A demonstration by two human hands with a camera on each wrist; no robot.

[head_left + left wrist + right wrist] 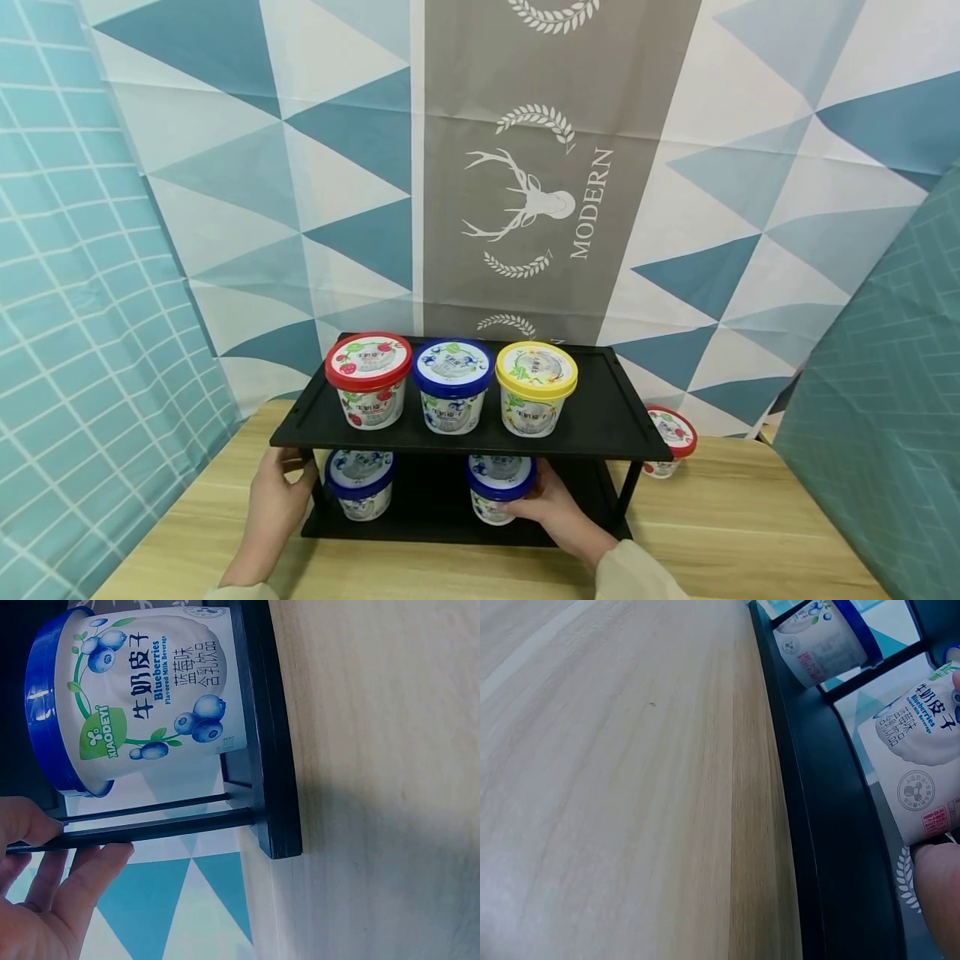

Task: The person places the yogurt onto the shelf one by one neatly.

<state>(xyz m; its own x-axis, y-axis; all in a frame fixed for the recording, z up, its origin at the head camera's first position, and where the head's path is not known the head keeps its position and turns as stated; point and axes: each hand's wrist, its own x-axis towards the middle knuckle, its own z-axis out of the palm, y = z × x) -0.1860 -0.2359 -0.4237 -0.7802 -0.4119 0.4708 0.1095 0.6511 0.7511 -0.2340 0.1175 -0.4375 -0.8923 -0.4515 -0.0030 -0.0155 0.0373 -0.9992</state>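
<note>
A black two-tier rack (pixel 600 400) stands on the table. My right hand (pixel 557 510) grips a blue-lidded blueberry milk cup (pixel 493 507) on the right part of the lower tier; in the right wrist view that cup (pixel 915 761) is partly cut off by the frame edge. At the rack's left end my left hand (pixel 276 492) holds the thin upright post, thumb and fingers (pixel 97 877) on either side of it. Close by, a second blue-lidded cup (pixel 365 505) sits on the lower tier, its blueberry label (pixel 161 682) plain in the left wrist view.
On the upper tier stand a red-lidded cup (pixel 372 407), a blue-lidded cup (pixel 452 412) and a yellow-lidded cup (pixel 534 417) in a row. Another red-lidded cup (pixel 663 467) is on the wooden table (pixel 750 517), right of the rack. A patterned cloth (pixel 360 167) hangs behind.
</note>
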